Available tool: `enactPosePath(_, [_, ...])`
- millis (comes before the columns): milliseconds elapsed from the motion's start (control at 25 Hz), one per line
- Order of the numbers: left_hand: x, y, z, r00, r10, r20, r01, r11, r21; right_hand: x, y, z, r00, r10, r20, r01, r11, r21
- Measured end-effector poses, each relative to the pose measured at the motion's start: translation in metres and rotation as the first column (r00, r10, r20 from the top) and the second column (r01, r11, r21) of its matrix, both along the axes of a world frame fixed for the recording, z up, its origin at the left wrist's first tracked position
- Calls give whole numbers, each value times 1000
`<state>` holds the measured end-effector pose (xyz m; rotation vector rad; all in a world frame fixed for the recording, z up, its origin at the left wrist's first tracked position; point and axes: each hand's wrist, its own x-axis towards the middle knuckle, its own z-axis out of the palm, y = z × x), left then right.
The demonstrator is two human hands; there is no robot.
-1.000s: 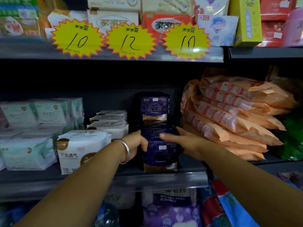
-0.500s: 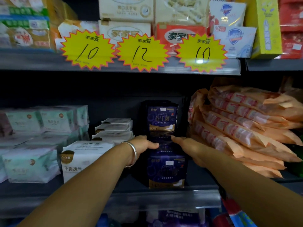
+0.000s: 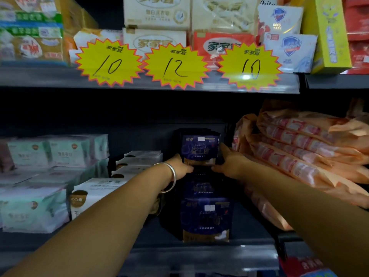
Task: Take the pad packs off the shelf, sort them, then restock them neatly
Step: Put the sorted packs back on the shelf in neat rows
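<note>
At the back of the middle shelf (image 3: 199, 254), a dark blue pad pack (image 3: 199, 149) stands upright on top of further packs of the same kind; a matching front pack (image 3: 206, 218) stands below it, near the shelf edge. The left hand (image 3: 179, 165) presses against the lower left side of the upper pack, and the right hand (image 3: 229, 162) meets its right side, with straight fingers (image 3: 223, 148) laid up along that edge. Both hands press the pack between them; whether any fingers curl behind it cannot be told.

Handling, as a judgement: the pack is probably light and soft, a film wrapper over compressible contents. The film may be slippery, so grip should be taken on both narrow sides, low down, with even pressure. Squeezing hard will likely dent the pack. Lifting it may disturb the packs beneath.

Just to the right, orange packs (image 3: 311, 148) lie stacked flat and slanting, touching or nearly touching the right forearm. To the left stand white packs (image 3: 93, 196) and pale green packs (image 3: 34, 210), in rows. A bracelet (image 3: 171, 176) sits on the left wrist.

Above, the upper shelf carries three yellow starburst price tags (image 3: 175, 65) marked 10, 12 and 10, with boxed soap (image 3: 155, 15) behind them. Lighting inside the shelf bay is dim.
</note>
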<state>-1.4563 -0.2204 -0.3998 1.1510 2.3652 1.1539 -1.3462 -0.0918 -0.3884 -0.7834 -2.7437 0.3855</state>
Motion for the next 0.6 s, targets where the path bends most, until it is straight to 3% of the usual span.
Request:
enactPosePath(200, [-30, 38, 14, 999, -45, -3, 45, 996, 83, -35, 38, 44, 999, -31, 24, 31, 999, 21])
enactPosePath(400, [-69, 64, 6, 996, 12, 87, -15, 999, 38, -71, 56, 41, 997, -29, 65, 37, 992, -118])
enactPosePath(600, [-79, 68, 5, 989, 107, 103, -111, 993, 37, -89, 57, 39, 999, 11, 40, -8, 996, -84])
